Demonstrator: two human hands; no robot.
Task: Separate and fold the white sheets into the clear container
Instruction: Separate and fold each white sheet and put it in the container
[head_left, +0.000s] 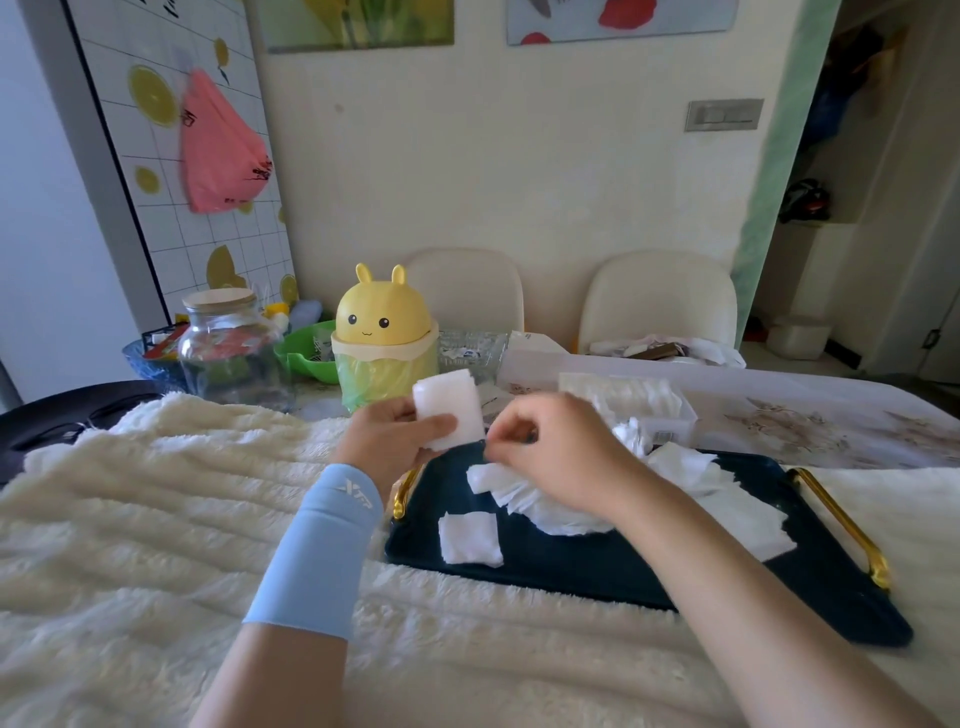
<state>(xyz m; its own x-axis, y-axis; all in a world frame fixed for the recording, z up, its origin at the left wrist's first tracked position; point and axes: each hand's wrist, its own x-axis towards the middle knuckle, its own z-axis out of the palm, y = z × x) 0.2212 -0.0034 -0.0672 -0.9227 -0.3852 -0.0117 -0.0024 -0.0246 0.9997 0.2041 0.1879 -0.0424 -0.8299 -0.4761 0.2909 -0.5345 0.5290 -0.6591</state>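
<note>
Wall: cream and plain, with a grey switch plate at right.
Pictures: two, cut off by the top edge.
Panel: white grid with lemon prints, leaning at left.
Chairs: two cream backs behind the table.
Table: pale floral cloth, with a fluffy cream throw on the near side.
Doorway: at right, dim shelves beyond.
Light: soft daylight.

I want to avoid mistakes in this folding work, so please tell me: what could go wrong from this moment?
1. The left hand holds the folded stack only at its lower part; it might slip or unfold.
2. The right hand works over the loose pile on the tray; it may lift several sheets together.
3. The clear container sits behind the pile; reaching over could scatter sheets.
</note>
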